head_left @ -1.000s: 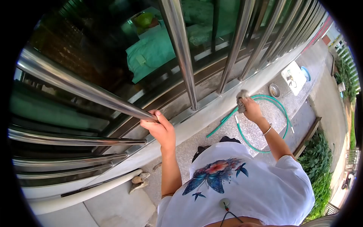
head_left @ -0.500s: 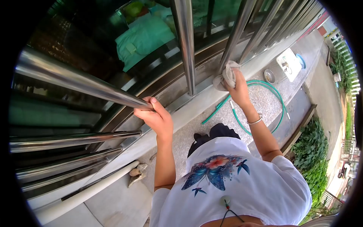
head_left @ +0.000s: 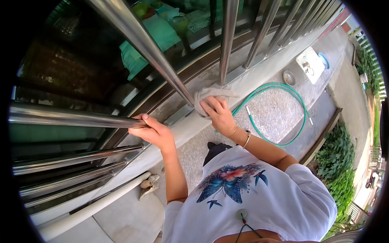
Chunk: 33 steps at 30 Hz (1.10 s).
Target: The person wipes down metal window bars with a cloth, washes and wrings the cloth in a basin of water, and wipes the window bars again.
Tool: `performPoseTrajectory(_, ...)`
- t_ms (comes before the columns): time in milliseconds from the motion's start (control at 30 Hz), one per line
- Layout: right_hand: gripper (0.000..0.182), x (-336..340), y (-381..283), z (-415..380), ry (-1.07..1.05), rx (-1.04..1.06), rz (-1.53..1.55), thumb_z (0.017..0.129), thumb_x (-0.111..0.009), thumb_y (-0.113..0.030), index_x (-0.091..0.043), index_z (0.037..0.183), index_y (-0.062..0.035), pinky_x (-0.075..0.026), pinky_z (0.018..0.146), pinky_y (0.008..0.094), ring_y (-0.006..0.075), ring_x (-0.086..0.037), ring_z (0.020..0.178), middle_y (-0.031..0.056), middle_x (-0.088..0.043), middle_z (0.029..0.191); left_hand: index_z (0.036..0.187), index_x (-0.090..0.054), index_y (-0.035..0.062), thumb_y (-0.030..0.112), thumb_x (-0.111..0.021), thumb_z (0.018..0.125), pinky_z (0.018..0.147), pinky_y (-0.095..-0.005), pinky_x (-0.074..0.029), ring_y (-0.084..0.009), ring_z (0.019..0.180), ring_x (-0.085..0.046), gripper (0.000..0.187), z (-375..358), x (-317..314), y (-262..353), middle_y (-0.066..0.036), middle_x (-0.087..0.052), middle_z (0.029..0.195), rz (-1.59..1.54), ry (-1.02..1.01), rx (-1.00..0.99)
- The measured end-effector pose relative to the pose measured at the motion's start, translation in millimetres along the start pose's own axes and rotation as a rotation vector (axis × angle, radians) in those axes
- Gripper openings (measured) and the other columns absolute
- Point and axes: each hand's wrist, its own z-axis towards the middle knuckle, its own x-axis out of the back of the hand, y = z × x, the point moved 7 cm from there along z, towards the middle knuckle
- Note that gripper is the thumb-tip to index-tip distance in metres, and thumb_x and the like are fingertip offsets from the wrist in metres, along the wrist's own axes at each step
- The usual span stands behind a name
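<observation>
Holds a crumpled grey cloth (head_left: 204,95) under the bent fingers of the right hand (head_left: 221,114), gripped and pressed in at the foot of a slanting metal bar (head_left: 154,56), where it meets the metal rail (head_left: 181,114) below the dark window (head_left: 81,65). Clasps with the left hand (head_left: 154,133) the lower end of the neighbouring bar (head_left: 73,117), with the thumb laid along the top and some of the fingertips lost behind the metal. As for the cloth, lies directly at the right fingertips, touching, on the side toward the bars; from the left hand, lies apart, a little to the right and higher in view. Belongs plainly to the nearer right hand. Covers the low end of a bar with its long axis slanting from the upper left down to the rail, unlike the bar in the left hand, set closer to level across the view. Cannot tell, with the far side hidden, whether to call the cloth wrapped around the bar or only pushed beside it. Looks soft, thin and dull, more grey than beige, bunched into folds near the bar and spread to a loose edge beyond the knuckles. Shows no clear long axis. Cannot tell whether damp or dry.
</observation>
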Motion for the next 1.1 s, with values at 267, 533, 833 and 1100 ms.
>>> performPoseTrajectory(267, 0.042, 20.0, 20.3, 44.9, -0.190, 0.196, 0.061, 0.065, -0.060, -0.004, -0.063, 0.107, -0.0062, -0.046, 0.084, 0.0313, 0.0256, -0.051, 0.095, 0.0024, -0.055, 0.116, 0.101, -0.038, 0.0013, 0.009, -0.049, 0.095, 0.064, -0.0261, -0.040, -0.0120, 0.069, -0.044, 0.015, -1.9, 2.9, 6.8, -0.008, -0.046, 0.087, -0.075, 0.054, 0.033)
performPoseTrajectory(533, 0.036, 44.7, 264.8, -49.9, -0.015, -1.160, 0.831, 0.071, -0.045, 0.004, -0.065, 0.101, 0.0027, -0.049, 0.063, 0.0309, 0.0202, -0.061, 0.075, 0.0116, -0.065, 0.089, 0.121, -0.039, -0.0041, 0.010, -0.053, 0.092, 0.092, -0.0383, -0.039, -0.0255, 0.103, -0.049, 0.035, -30.5, 2.1, 65.2, -0.017, -0.046, 0.115, 0.568, 0.232, -0.277)
performPoseTrajectory(833, 0.043, 118.5, 159.5, 37.8, -0.080, -0.945, 1.689, 0.071, -0.050, 0.007, -0.056, 0.113, 0.0055, -0.047, 0.090, 0.0325, 0.0228, -0.061, 0.095, 0.0121, -0.064, 0.103, 0.126, -0.033, -0.0036, 0.013, -0.048, 0.094, 0.085, -0.0338, -0.047, -0.0200, 0.092, -0.055, 0.040, 1.6, -86.1, 78.8, -0.013, -0.052, 0.101, -0.105, -0.128, -0.066)
performPoseTrajectory(1100, 0.048, 260.0, 17.0, 192.9, 0.373, 0.417, 0.991, 0.071, -0.066, -0.007, -0.054, 0.117, 0.0011, -0.042, 0.097, 0.0405, 0.0320, -0.053, 0.113, 0.0199, -0.050, 0.127, 0.097, -0.042, -0.0024, 0.010, -0.054, 0.088, 0.062, -0.0334, -0.045, -0.0218, 0.064, -0.054, 0.020, -6.3, -94.8, 46.3, -0.011, -0.055, 0.075, 0.088, 0.117, -0.146)
